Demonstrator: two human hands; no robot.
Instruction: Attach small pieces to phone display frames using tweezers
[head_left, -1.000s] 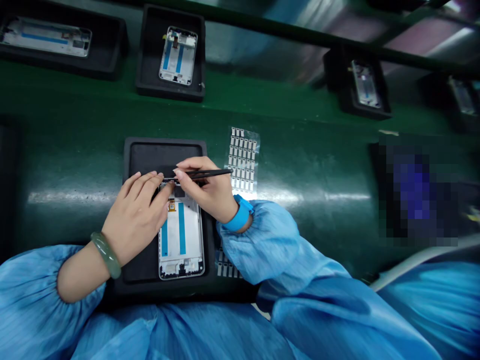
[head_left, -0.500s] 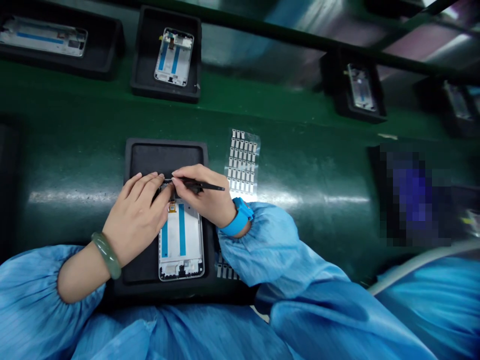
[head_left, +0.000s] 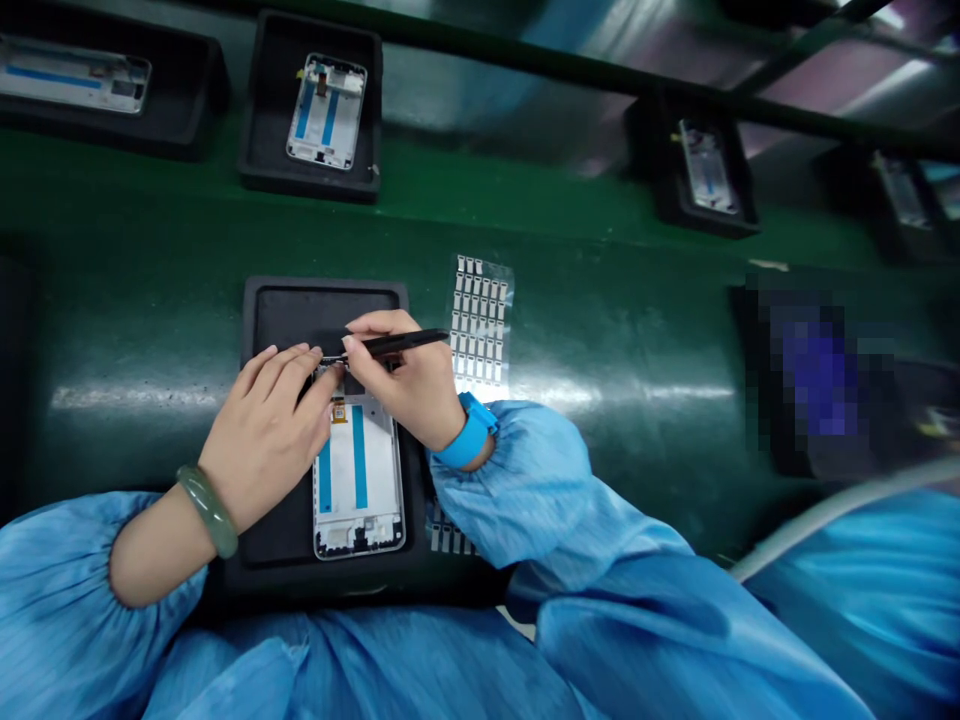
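A phone frame [head_left: 379, 470] with two blue strips lies in a black tray [head_left: 281, 550] in front of me. My left hand [head_left: 274, 420] grips the frame's top left end, thumb on its inner face and fingers along the upper edge. Pinched in my right hand [head_left: 409, 385] is a pair of black tweezers [head_left: 405, 342], tips pointing left at the frame's top edge. Those tips lie close to my left fingertips, and what they touch is too small to make out. A small orange flex connector [head_left: 339, 412] shows below my left thumb.
A sheet of small silvery stickers [head_left: 480, 325] lies right of the tray, and another sheet [head_left: 444, 538] is partly under my right sleeve. Behind, several black trays [head_left: 255, 150] hold phone frames along a green bench [head_left: 600, 330]. A blue sleeve [head_left: 870, 570] is at right.
My right hand has tilted the tweezers, so their rear end now sits higher and their tips point down more to the left. My left hand stays on the phone frame. The view has shifted slightly.
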